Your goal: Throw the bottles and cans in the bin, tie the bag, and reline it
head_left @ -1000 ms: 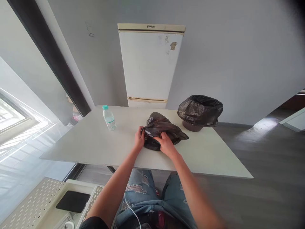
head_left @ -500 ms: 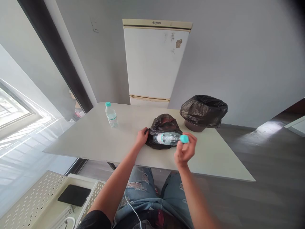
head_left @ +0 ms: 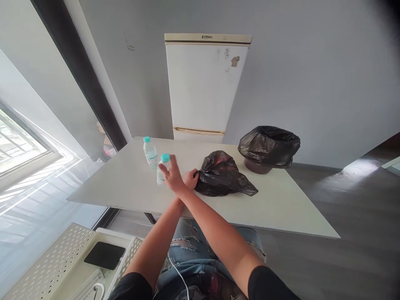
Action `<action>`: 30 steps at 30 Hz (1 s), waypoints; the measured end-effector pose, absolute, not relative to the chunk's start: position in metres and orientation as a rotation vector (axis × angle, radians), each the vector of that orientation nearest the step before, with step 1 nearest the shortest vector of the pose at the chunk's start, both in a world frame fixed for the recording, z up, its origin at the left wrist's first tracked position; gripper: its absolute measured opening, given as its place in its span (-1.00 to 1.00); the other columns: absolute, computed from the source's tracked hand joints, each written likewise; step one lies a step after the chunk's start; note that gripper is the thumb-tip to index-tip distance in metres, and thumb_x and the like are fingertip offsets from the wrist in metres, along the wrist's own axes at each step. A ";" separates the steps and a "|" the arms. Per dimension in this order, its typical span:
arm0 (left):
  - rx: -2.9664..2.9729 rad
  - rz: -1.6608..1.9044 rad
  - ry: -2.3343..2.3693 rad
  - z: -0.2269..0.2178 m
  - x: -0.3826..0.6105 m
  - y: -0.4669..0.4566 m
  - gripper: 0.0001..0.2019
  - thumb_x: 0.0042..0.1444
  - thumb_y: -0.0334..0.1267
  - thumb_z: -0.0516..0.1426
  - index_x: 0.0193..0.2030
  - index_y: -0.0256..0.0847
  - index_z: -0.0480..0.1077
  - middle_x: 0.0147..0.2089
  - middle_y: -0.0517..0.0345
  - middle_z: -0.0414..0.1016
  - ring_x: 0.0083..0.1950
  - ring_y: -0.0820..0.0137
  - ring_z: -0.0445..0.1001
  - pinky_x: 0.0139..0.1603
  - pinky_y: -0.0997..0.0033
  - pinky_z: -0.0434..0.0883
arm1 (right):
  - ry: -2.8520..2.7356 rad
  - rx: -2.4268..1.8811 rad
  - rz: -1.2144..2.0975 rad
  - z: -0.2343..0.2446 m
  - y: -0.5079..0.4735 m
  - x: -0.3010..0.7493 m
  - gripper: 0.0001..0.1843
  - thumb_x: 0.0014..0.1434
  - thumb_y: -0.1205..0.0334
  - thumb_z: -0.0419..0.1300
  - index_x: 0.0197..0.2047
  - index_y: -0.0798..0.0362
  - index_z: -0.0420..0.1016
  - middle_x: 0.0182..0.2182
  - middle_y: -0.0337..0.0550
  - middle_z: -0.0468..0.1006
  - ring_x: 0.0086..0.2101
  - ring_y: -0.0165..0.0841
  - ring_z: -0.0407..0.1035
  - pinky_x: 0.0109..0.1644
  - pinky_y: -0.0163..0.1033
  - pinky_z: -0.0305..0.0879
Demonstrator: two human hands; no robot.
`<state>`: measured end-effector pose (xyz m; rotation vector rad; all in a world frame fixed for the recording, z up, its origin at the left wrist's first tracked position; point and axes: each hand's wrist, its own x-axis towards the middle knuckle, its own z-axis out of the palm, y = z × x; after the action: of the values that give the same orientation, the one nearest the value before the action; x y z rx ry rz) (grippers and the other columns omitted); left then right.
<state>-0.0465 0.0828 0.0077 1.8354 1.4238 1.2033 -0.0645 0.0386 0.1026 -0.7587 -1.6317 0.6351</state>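
My right arm crosses over my left forearm. My right hand [head_left: 173, 175] is around a clear plastic bottle [head_left: 161, 177] with a teal cap, its thumb across the near side. The bottle is upright and slightly blurred, low over the table or on it; I cannot tell which. Just left of it stands a similar bottle [head_left: 151, 155], also teal-capped. My left hand [head_left: 191, 179] is closed on the edge of a black plastic bag [head_left: 218, 177], which lies crumpled on the table. What is inside that bag is mostly hidden; something reddish shows faintly through it.
At the table's [head_left: 275, 208] far right stands a bin [head_left: 256, 166] lined with a black bag [head_left: 268, 146]. A white fridge [head_left: 203, 83] is behind the table. At lower left, a cream perforated cart [head_left: 46, 266] holds a dark tablet-like object [head_left: 104, 255]. A white cable [head_left: 178, 275] crosses my lap.
My right hand has carried the bottle from above the black bag leftward across my left arm, turning it upright beside the other bottle. My left hand keeps its hold on the bag.
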 end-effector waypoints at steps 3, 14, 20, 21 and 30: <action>1.853 1.172 1.389 0.009 -0.048 0.083 -0.82 0.26 -0.29 0.05 -0.36 -0.15 0.40 -0.39 0.19 0.46 -0.34 0.36 0.33 -0.25 0.37 0.27 | -1.752 -0.655 0.798 0.094 0.056 -0.101 -0.65 0.39 -0.01 0.22 0.12 -0.03 0.33 0.04 -0.02 0.42 0.05 -0.21 0.41 0.23 -0.05 0.40; 1.843 1.194 1.330 0.009 -0.047 0.081 -0.83 0.26 -0.32 0.05 -0.38 -0.14 0.37 -0.42 0.22 0.42 -0.35 0.36 0.30 -0.24 0.36 0.24 | -1.915 -1.166 0.843 0.043 0.058 -0.109 -0.11 -0.07 0.04 0.60 0.26 0.04 0.35 -0.03 0.05 0.63 0.07 0.01 0.50 0.07 -0.05 0.46; 1.812 1.206 1.346 0.003 -0.052 0.088 -0.78 0.31 -0.28 0.02 -0.36 -0.14 0.40 -0.40 0.21 0.43 -0.31 0.34 0.36 -0.21 0.36 0.29 | -2.061 -1.160 0.868 0.045 0.081 -0.135 -0.16 -0.17 0.03 0.63 0.13 0.01 0.43 0.04 0.00 0.64 0.04 -0.06 0.54 0.04 -0.12 0.45; 1.810 1.202 1.351 0.002 -0.052 0.089 -0.78 0.31 -0.28 0.02 -0.35 -0.14 0.40 -0.40 0.21 0.43 -0.31 0.34 0.36 -0.22 0.36 0.28 | -2.063 -1.150 0.888 0.044 0.084 -0.139 -0.21 -0.17 0.03 0.63 0.08 -0.01 0.44 0.01 -0.04 0.65 0.01 -0.09 0.55 0.01 -0.14 0.44; 1.804 1.197 1.374 0.002 -0.052 0.090 -0.79 0.30 -0.27 0.02 -0.36 -0.13 0.39 -0.40 0.22 0.42 -0.31 0.35 0.35 -0.21 0.38 0.27 | -2.020 -1.207 1.011 0.035 0.088 -0.149 -0.14 -0.31 0.13 0.70 0.06 0.01 0.47 0.02 -0.05 0.67 0.02 -0.10 0.56 -0.01 -0.20 0.44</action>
<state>-0.0520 0.0902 0.0025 1.8044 1.3738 1.1972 -0.1491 0.0884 0.0350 -1.2067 -2.0198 1.0106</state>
